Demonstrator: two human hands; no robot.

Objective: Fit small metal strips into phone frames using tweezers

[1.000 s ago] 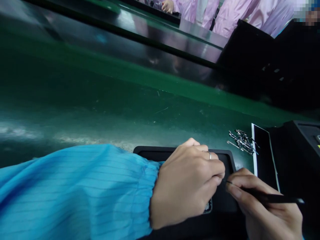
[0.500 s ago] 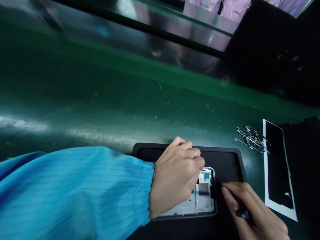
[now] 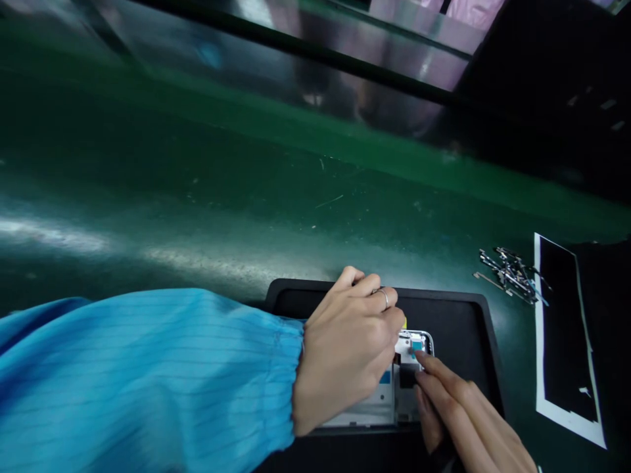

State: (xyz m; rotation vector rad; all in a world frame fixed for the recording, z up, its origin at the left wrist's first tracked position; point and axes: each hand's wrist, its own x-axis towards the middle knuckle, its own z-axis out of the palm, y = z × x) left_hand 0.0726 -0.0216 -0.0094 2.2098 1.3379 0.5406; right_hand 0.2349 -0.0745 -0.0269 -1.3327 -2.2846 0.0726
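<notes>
A silvery phone frame (image 3: 362, 414) lies in a black tray (image 3: 458, 322), a blue patch (image 3: 417, 345) near its right end. My left hand (image 3: 348, 348), a ring on one finger, is closed over the frame and covers much of it; its fingertips are hidden. A small yellow bit (image 3: 405, 324) shows beside those fingers. My right hand (image 3: 463, 407) is closed, its fingertips at the frame's right end just below the blue patch. Within its grip sits a dark tool (image 3: 446, 453), mostly hidden, whose kind I cannot make out.
On the green tabletop (image 3: 246, 197), right of the tray, lies a heap of thin metallic parts (image 3: 513, 272). Beside it is a black sheet with a white border (image 3: 542, 368). A shiny raised ledge (image 3: 296, 59) runs along the back, with pink cloth (image 3: 476, 12) beyond.
My right hand has moved left from beside the phone frame onto its right end. The left hand stays on the frame. A yellow bit now shows by its fingers. The view has shifted slightly.
</notes>
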